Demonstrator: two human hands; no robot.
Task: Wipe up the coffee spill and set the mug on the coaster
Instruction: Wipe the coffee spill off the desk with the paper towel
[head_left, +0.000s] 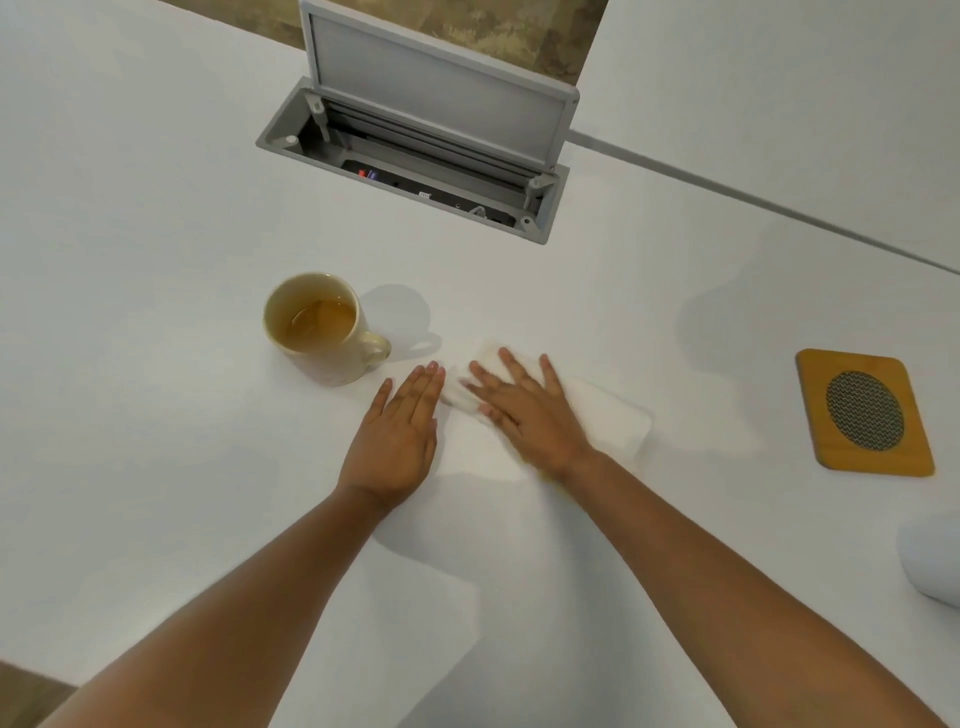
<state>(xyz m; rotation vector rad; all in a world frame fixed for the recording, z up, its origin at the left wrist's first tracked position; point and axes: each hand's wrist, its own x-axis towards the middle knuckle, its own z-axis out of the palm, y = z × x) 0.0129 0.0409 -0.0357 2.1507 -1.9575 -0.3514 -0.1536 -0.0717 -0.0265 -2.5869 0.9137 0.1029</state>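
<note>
- Pressing a white towel (597, 415) flat against the table (156, 208), the right hand (524, 410) works with fingers spread; the left hand (400, 431) rests open beside it, holding nothing.
- No spill is visible; any coffee lies hidden under the towel.
- The mug (317, 327), partly full, stands just beyond the left fingertips; the coaster (865, 413) waits well apart, to the right.
- Risk: a wide sweep leftward could knock the mug and slop fresh coffee; carrying it quickly across to the coaster could do the same.
- An open cable box (415, 156) with sockets sits behind, where runaway liquid would do harm.
- 1 white rounded object (932, 561) peeks in at right.
</note>
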